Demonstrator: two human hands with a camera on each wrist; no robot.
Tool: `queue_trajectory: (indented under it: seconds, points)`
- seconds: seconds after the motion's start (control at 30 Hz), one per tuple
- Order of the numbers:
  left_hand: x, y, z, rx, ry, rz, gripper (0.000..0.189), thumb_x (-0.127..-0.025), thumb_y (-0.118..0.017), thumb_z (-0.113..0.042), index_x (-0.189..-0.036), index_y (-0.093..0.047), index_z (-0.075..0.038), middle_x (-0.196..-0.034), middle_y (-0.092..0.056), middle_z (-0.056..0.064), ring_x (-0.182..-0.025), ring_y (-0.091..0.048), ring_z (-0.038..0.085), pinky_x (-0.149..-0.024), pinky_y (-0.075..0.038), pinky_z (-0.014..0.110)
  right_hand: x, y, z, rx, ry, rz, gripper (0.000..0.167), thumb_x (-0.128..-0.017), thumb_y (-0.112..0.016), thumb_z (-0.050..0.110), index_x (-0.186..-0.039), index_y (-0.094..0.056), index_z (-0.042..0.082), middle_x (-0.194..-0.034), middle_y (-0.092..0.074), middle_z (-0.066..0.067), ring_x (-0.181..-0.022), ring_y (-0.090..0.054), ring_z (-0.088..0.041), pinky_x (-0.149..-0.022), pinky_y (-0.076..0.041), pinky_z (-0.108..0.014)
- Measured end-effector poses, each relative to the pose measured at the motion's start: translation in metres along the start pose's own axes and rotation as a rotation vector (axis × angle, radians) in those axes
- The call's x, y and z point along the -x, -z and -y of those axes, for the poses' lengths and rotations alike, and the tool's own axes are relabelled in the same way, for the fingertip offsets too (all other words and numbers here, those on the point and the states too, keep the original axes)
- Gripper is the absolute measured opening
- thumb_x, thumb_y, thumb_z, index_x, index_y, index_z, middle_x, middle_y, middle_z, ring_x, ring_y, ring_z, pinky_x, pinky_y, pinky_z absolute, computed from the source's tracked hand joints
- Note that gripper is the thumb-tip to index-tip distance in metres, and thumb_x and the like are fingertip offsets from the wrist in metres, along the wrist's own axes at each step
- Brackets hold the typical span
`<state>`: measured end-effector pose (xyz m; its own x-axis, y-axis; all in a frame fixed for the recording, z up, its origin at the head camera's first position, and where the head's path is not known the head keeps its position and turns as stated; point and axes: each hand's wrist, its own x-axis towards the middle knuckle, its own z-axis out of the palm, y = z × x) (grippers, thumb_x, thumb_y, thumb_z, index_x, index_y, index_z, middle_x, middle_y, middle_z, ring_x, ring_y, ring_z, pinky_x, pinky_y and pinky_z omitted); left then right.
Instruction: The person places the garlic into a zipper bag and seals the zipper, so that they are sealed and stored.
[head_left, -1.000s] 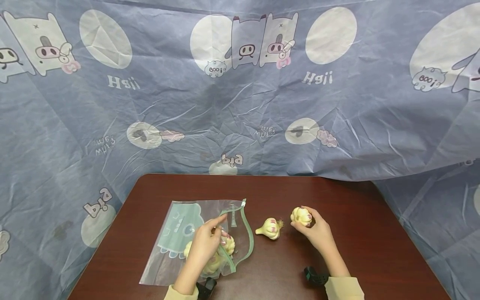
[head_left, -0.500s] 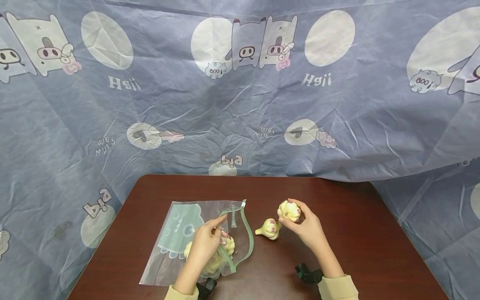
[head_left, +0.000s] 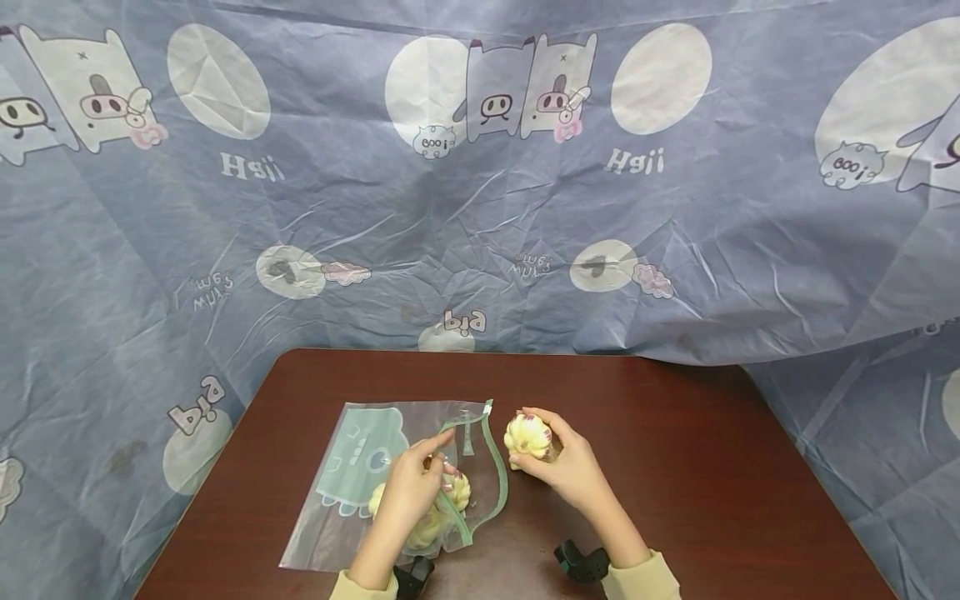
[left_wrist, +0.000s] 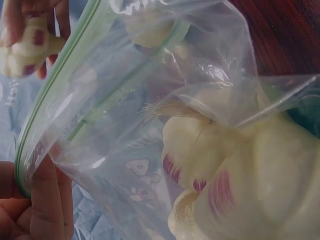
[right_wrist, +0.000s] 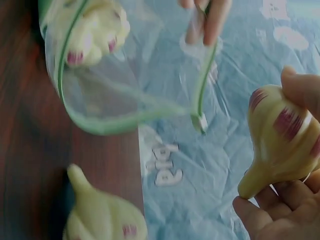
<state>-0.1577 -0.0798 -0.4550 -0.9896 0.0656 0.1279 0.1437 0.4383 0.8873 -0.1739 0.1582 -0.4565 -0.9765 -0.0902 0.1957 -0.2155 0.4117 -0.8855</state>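
A garlic bulb [head_left: 527,435] with purple marks is held up in my right hand [head_left: 573,468], thumb on one side and fingers on the other, just right of the bag's mouth. A clear zip bag [head_left: 318,537] with a green seal and a green cartoon print lies on the table. My left hand [head_left: 411,483] pinches the seal edge, keeping the mouth apart. Inside the bag, several garlic bulbs [left_wrist: 230,175] crowd together in the left wrist view. Another garlic bulb [right_wrist: 102,217] lies on the table in the right wrist view; the held one mostly hides it in the head view.
The dark red-brown table [head_left: 675,433] has rounded back corners. Behind and beside it hangs a blue cloth [head_left: 480,208] with cartoon prints. Each wrist wears a black strapped device, such as the right one [head_left: 581,562].
My right hand has carried its garlic bulb leftward, over the bulb on the table, close to the bag's mouth. The left hand and the bag stay in place.
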Motion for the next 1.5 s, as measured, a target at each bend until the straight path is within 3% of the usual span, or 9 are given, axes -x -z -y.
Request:
queue_trajectory:
  seconds: [0.17,0.37,0.57,0.67,1.0,1.3,1.5]
  points:
    - [0.0,0.0,0.001,-0.005,0.002,-0.002,0.04,-0.093,-0.048,0.006,-0.13,-0.063,-0.001,-0.117,-0.068,0.02,-0.058,-0.066,0.013,-0.041,-0.042,0.017,0.003,-0.018,0.004,-0.044,0.051,0.083,0.067,-0.073,-0.087,0.024,-0.133,-0.058,0.018,-0.131,-0.064,0.0,-0.115,-0.061,-0.019,-0.09,-0.053,-0.029]
    - [-0.001,-0.001,0.001,-0.019,0.002,-0.015,0.04,-0.093,-0.049,0.006,-0.129,-0.064,-0.001,-0.121,-0.068,0.019,-0.058,-0.066,0.011,-0.04,-0.042,0.018,0.009,-0.036,0.003,-0.103,0.043,0.21,0.067,-0.078,-0.084,0.024,-0.137,-0.055,0.012,-0.13,-0.061,-0.008,-0.107,-0.064,-0.018,-0.082,-0.055,-0.026]
    - [-0.001,-0.001,0.001,0.0,0.003,0.003,0.041,-0.093,-0.049,0.007,-0.13,-0.063,-0.001,-0.121,-0.067,0.02,-0.058,-0.066,0.011,-0.039,-0.041,0.017,0.012,-0.051,-0.004,-0.082,0.035,0.262,0.066,-0.079,-0.083,0.023,-0.137,-0.054,0.011,-0.132,-0.061,-0.007,-0.113,-0.062,-0.024,-0.089,-0.053,-0.027]
    - [0.0,0.0,0.001,0.008,0.005,0.013,0.041,-0.093,-0.049,0.007,-0.131,-0.062,-0.001,-0.121,-0.067,0.02,-0.059,-0.066,0.012,-0.039,-0.04,0.017,0.013,-0.055,-0.007,-0.084,0.028,0.282,0.066,-0.08,-0.082,0.022,-0.137,-0.053,0.01,-0.127,-0.063,-0.008,-0.107,-0.065,-0.022,-0.085,-0.054,-0.025]
    - [0.0,0.0,0.0,0.018,0.007,0.011,0.042,-0.093,-0.048,0.006,-0.132,-0.062,-0.002,-0.121,-0.067,0.019,-0.061,-0.067,0.013,-0.039,-0.039,0.016,0.011,-0.062,-0.022,-0.021,0.036,0.323,0.067,-0.078,-0.082,0.032,-0.135,-0.056,0.008,-0.122,-0.067,-0.007,-0.097,-0.065,-0.009,-0.08,-0.054,-0.02]
    - [-0.002,-0.001,0.0,-0.027,0.016,0.008,0.04,-0.095,-0.048,0.002,-0.131,-0.063,-0.005,-0.122,-0.068,0.016,-0.064,-0.068,0.014,-0.037,-0.035,0.015,0.009,-0.068,-0.03,0.119,0.051,0.399,0.068,-0.079,-0.082,0.032,-0.135,-0.057,0.006,-0.128,-0.065,-0.007,-0.096,-0.064,-0.007,-0.077,-0.052,-0.023]
    - [-0.001,-0.003,0.0,-0.024,0.013,0.016,0.041,-0.094,-0.049,0.003,-0.131,-0.063,-0.005,-0.121,-0.068,0.017,-0.061,-0.067,0.013,-0.038,-0.035,0.016,0.006,-0.073,-0.029,0.186,0.045,0.475,0.068,-0.079,-0.079,0.026,-0.138,-0.054,0.003,-0.126,-0.063,-0.011,-0.086,-0.06,-0.005,-0.07,-0.05,-0.022]
